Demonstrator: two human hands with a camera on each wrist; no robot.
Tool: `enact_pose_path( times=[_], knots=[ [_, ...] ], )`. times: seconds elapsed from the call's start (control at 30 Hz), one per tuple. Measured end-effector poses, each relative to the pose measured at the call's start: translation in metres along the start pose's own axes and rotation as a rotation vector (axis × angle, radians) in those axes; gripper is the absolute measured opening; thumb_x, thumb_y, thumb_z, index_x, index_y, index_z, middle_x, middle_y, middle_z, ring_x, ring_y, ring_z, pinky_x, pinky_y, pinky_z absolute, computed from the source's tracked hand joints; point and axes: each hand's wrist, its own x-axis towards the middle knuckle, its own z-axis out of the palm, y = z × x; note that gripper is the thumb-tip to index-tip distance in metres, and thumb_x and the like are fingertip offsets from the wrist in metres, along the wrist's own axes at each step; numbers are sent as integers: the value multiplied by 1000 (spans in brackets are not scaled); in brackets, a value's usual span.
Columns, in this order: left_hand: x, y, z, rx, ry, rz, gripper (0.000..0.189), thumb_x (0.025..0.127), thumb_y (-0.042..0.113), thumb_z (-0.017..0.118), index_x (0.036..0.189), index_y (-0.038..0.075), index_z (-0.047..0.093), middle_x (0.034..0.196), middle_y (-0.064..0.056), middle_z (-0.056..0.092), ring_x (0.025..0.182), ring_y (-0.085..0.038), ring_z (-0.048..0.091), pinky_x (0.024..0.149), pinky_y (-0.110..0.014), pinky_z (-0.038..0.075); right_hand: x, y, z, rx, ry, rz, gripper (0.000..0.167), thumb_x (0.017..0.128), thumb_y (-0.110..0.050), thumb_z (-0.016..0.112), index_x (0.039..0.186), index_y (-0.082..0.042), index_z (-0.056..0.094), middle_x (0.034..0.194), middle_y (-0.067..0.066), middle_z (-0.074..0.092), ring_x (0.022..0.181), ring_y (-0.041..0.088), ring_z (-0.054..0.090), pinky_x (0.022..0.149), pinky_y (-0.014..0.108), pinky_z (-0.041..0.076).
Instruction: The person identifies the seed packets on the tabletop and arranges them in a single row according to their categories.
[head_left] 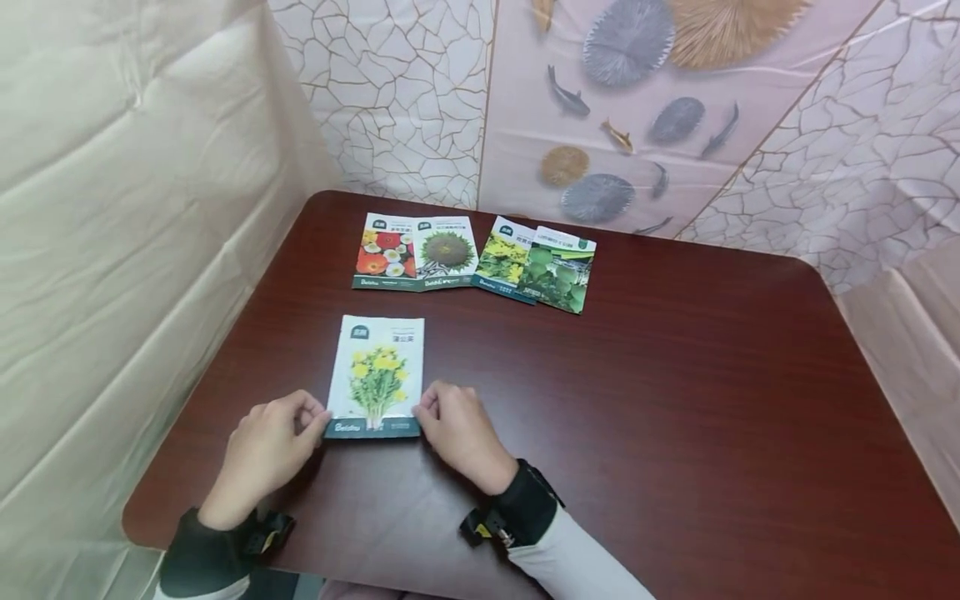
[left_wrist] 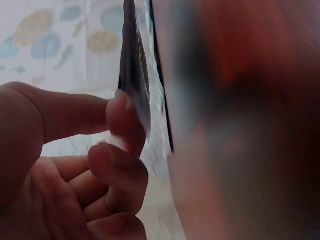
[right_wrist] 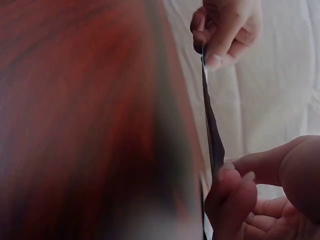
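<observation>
A white seed packet [head_left: 377, 367] with yellow flowers, leafy green stems and a dark teal bottom band lies close over the near left part of the table, its picture facing up. My left hand [head_left: 270, 442] pinches its lower left corner between thumb and fingers. At the lower right corner my right hand [head_left: 465, 437] pinches the other edge. Both wrist views show the packet edge-on: the left wrist view has its dark edge [left_wrist: 132, 60] at the fingertips, and the right wrist view shows the packet [right_wrist: 212, 120] stretched between both hands.
Several seed packets lie overlapping along the far side: red-and-white flowers [head_left: 382, 254], a sunflower head [head_left: 447, 250], yellow flowers [head_left: 501, 258] and green round leaves [head_left: 557, 271]. The dark brown table [head_left: 675, 417] has rounded corners. Pale cloth [head_left: 150, 208] hangs at the left.
</observation>
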Motion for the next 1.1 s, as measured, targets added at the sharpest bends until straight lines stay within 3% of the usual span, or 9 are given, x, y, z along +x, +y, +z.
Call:
enact_pose_path(
  times=[0.23,0.5,0.7,0.9,1.1],
  knots=[
    [-6,-24,-9,48,-36,-46,16,88,23,69,82,9,64,60,0,52,55,-16,44,51,-29,31,4,-15,28,-113,-41,-44,17,89,-15,67,74,-13,60,64,-5,58,58,4,49,56,17,39],
    [-5,-33,-9,40,-35,-67,17,87,22,70,81,7,65,59,0,52,54,-16,45,51,-29,32,8,-16,36,-124,-60,-48,18,89,-16,67,73,-12,60,64,-6,57,55,2,47,52,16,36],
    [-4,-38,-10,65,4,-68,18,85,24,72,81,7,67,60,0,54,55,-16,46,49,-29,32,7,-13,35,-118,-44,-36,19,88,-19,69,71,-14,62,65,-7,61,56,1,49,52,16,38],
    [-1,-21,-18,84,92,-23,22,85,29,72,82,8,67,61,0,56,54,-16,46,46,-28,31,4,-6,7,-23,18,22,18,89,-26,69,78,-13,64,60,-6,56,50,1,47,51,19,39],
    [10,24,-16,-7,154,114,22,85,29,73,91,8,69,64,0,61,56,-13,48,50,-26,33,-6,5,-42,137,152,-1,13,92,-24,67,89,-12,66,68,-3,64,52,2,52,57,20,45]
  ],
)
